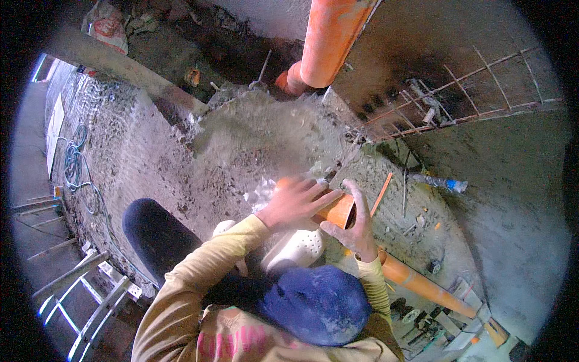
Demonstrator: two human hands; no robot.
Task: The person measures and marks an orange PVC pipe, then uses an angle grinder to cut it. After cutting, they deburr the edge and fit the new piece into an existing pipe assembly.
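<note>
A short piece of orange plastic pipe (pixel 335 211) lies across between my hands, above the rough floor and just beyond my white clogs. My left hand (pixel 295 202) is laid over its left part, fingers stretched along the top and slightly blurred. Around the open right end curves my right hand (pixel 357 228), thumb on the near side and fingers on the far side of the rim. Beneath my left hand, crumpled whitish plastic (pixel 260 194) shows. The pipe's left end is mostly hidden by that hand.
A long orange pipe (pixel 428 287) lies at the right, near scattered tools. A large orange pipe (pixel 335 42) rises at the back beside rebar mesh (pixel 476 84). A concrete beam (pixel 132 75), hose coil (pixel 75 163) and ladder (pixel 90 301) are to the left.
</note>
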